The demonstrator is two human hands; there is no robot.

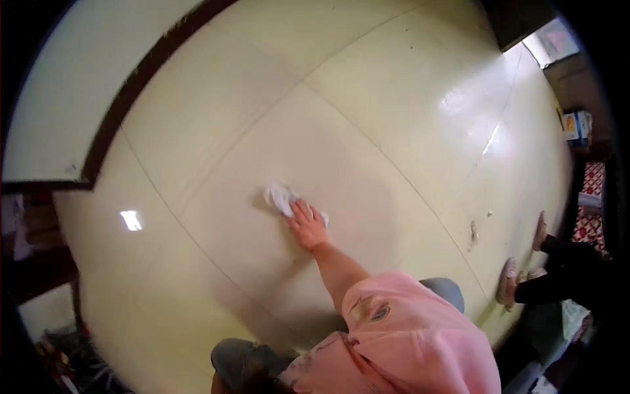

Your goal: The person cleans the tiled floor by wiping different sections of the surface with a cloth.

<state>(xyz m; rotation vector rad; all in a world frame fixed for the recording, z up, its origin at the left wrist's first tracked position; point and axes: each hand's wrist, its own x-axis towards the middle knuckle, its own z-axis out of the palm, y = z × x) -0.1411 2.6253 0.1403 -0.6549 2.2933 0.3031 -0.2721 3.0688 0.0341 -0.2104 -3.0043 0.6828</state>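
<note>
My right hand (308,226) lies palm down on a crumpled white cloth (280,197) on the pale tiled floor (249,157). Its fingers are spread over the cloth, which shows beyond the fingertips and along the right side of the hand. The bare forearm reaches up from a pink sleeve (377,295). My left hand does not show in the picture.
My knees in jeans (446,292) show below. Another person's shoes (508,282) and dark-clothed legs are at the right. Small bits of debris (474,235) lie near them. A dark-edged white surface (72,98) borders the upper left; a blue-and-white box (577,127) stands far right.
</note>
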